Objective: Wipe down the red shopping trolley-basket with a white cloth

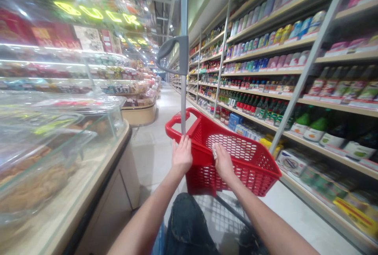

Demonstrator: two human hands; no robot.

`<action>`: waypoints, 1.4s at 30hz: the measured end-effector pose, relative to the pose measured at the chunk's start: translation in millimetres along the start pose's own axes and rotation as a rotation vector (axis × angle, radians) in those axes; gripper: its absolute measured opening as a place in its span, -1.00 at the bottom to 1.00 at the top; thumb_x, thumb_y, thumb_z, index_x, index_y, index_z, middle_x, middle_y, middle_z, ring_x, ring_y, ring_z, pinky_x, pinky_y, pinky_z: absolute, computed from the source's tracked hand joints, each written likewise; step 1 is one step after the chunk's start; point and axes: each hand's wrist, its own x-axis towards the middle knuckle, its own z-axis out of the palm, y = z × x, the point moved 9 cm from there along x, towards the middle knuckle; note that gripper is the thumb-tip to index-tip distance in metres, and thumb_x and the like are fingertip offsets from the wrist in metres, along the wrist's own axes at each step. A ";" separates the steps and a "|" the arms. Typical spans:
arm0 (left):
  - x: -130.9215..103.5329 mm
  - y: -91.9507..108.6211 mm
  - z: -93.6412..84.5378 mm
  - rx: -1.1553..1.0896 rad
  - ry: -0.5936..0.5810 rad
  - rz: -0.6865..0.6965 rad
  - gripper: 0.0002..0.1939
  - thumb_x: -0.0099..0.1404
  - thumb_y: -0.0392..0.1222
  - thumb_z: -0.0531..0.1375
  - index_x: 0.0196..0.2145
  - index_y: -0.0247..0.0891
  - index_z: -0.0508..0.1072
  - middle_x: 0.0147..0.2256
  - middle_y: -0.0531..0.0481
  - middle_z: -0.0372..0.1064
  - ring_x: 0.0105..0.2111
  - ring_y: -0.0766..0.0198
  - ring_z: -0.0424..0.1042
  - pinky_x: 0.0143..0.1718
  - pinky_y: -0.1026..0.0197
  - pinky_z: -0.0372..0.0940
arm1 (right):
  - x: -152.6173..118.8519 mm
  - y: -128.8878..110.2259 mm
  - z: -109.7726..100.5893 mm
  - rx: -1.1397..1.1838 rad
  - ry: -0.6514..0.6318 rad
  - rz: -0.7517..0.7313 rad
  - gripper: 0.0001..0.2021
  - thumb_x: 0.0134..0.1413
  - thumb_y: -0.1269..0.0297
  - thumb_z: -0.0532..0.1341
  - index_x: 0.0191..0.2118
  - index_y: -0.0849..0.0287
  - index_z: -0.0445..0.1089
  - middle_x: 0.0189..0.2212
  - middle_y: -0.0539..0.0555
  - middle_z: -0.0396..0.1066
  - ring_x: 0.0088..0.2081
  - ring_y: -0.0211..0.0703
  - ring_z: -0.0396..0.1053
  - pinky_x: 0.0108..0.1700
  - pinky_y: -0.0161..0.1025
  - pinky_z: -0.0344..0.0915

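A red plastic shopping basket (203, 168) with perforated sides stands in the aisle, with a grey pole (183, 101) and handle (174, 54) rising at its near left corner. My left hand (182, 156) grips the basket's rim beside the foot of the pole, fingertips over the edge. Farther right along the same rim, my right hand (223, 163) is closed on a small white crumpled tissue (214, 152), pressed against the rim. Most of the tissue is hidden by the fingers. No goods show inside the basket.
Shelves (265, 74) of bottles, cans and boxes line the right side. At left is a glass-sided bulk food counter (103, 148), blurred. A grey wire frame (224, 211) lies below the basket, near my knee (187, 219). The pale floor (165, 105) runs on between.
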 end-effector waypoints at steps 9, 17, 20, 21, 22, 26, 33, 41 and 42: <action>1.0 -7.2 5.1 -0.041 -0.008 0.019 -0.46 0.22 -0.32 -0.11 0.17 -0.32 0.15 0.20 -0.13 0.04 0.23 0.09 -0.03 0.22 -0.21 -0.28 | 29.6 -55.3 16.3 0.141 -0.029 0.027 -0.52 0.04 0.52 -0.06 0.11 0.39 0.21 0.14 0.31 0.14 0.19 -0.02 0.03 0.17 -0.05 0.05; 4.9 -20.4 -8.2 -0.038 0.119 -0.070 -0.44 0.20 -0.39 -0.14 0.18 -0.39 0.10 0.21 -0.21 0.01 0.23 0.13 -0.04 0.21 -0.14 -0.18 | 41.2 -88.6 12.5 0.148 -0.144 -0.085 -0.51 0.09 0.51 -0.04 0.16 0.16 0.16 0.21 0.13 0.04 0.22 -0.07 -0.04 0.19 -0.03 -0.05; 8.6 -9.3 -1.7 -0.031 0.102 -0.031 -0.41 0.17 -0.41 -0.11 0.19 -0.40 0.08 0.22 -0.20 -0.02 0.24 0.11 -0.07 0.21 -0.17 -0.19 | 24.5 -31.5 7.0 0.050 -0.158 0.065 -0.49 0.04 0.56 -0.03 0.14 0.24 0.20 0.19 0.22 0.08 0.22 0.00 -0.01 0.19 0.01 -0.07; 9.7 -4.5 1.5 -0.028 0.090 -0.018 -0.40 0.16 -0.41 -0.11 0.19 -0.40 0.08 0.22 -0.20 -0.03 0.24 0.11 -0.07 0.21 -0.18 -0.20 | 20.2 -17.4 6.2 0.024 -0.158 0.112 -0.50 0.04 0.57 -0.03 0.14 0.27 0.21 0.18 0.24 0.09 0.21 0.02 -0.01 0.18 0.02 -0.07; 10.7 0.5 5.0 -0.024 0.076 -0.007 -0.40 0.16 -0.41 -0.11 0.19 -0.40 0.08 0.22 -0.19 -0.03 0.24 0.11 -0.06 0.21 -0.18 -0.21 | 17.3 -9.3 6.2 0.010 -0.155 0.140 -0.50 0.04 0.58 -0.05 0.13 0.29 0.21 0.18 0.25 0.09 0.21 0.03 0.00 0.18 0.03 -0.07; 10.1 15.7 16.6 0.027 0.008 0.013 -0.44 0.19 -0.40 -0.14 0.17 -0.39 0.13 0.21 -0.17 0.00 0.24 0.11 -0.06 0.20 -0.21 -0.20 | 17.7 -30.7 10.4 0.052 -0.088 0.059 -0.52 0.13 0.53 -0.09 0.16 0.20 0.17 0.19 0.18 0.08 0.22 -0.05 -0.02 0.18 -0.01 -0.05; 8.0 26.1 15.2 0.122 -0.014 0.041 -0.41 0.14 -0.44 -0.11 0.16 -0.39 0.15 0.22 -0.17 -0.01 0.25 0.10 -0.10 0.20 -0.24 -0.21 | 8.2 -18.2 0.5 0.042 -0.048 0.038 -0.54 0.17 0.48 -0.08 0.18 0.13 0.14 0.19 0.14 0.10 0.22 -0.07 -0.02 0.19 0.02 -0.07; 8.6 62.5 34.6 0.123 -0.102 0.107 -0.44 0.18 -0.37 -0.12 0.16 -0.37 0.15 0.22 -0.14 -0.01 0.24 0.10 -0.08 0.20 -0.23 -0.21 | 4.5 -7.3 -1.0 -0.014 0.003 0.067 -0.58 0.17 0.45 -0.05 0.14 0.18 0.20 0.17 0.14 0.13 0.21 -0.05 0.01 0.20 -0.02 -0.07; 8.1 64.2 35.1 0.131 -0.098 0.115 -0.43 0.18 -0.36 -0.11 0.17 -0.38 0.14 0.22 -0.14 -0.02 0.24 0.10 -0.09 0.20 -0.23 -0.22 | 6.4 -9.1 0.0 -0.010 0.010 0.062 -0.59 0.17 0.44 -0.04 0.13 0.17 0.21 0.17 0.12 0.14 0.21 -0.05 0.02 0.20 -0.02 -0.07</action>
